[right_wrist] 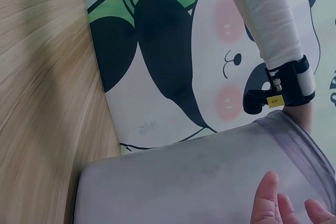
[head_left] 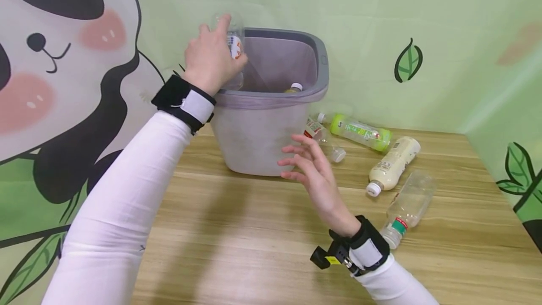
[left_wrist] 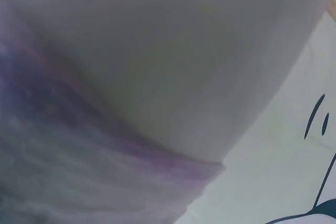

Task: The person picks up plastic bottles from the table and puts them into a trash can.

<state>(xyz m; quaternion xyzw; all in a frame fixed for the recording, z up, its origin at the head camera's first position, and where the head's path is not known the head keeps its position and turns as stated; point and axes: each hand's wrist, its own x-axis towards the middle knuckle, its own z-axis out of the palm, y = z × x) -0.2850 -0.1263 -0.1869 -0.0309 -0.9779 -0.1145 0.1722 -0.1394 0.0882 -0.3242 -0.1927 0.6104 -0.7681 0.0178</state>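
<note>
My left hand (head_left: 211,58) grips a transparent plastic bottle (head_left: 235,47) with a white, blue and orange label. It holds the bottle upright at the left rim of a grey trash bin (head_left: 271,131), partly over the opening. The bin's wall (left_wrist: 173,77) fills most of the left wrist view, blurred, and hides that hand there. My right hand (head_left: 315,178) hovers before the bin's front right side, fingers loosely bent and holding nothing; its fingertips (right_wrist: 268,187) show in the right wrist view. Inside the bin a white-capped bottle (head_left: 295,88) is partly visible.
Several bottles lie on the wooden table right of the bin: a red-labelled one (head_left: 319,133), a green one (head_left: 360,132), a cream-coloured one (head_left: 394,164) and a transparent one (head_left: 412,201). A panda-printed backdrop (head_left: 84,60) stands behind and to the left.
</note>
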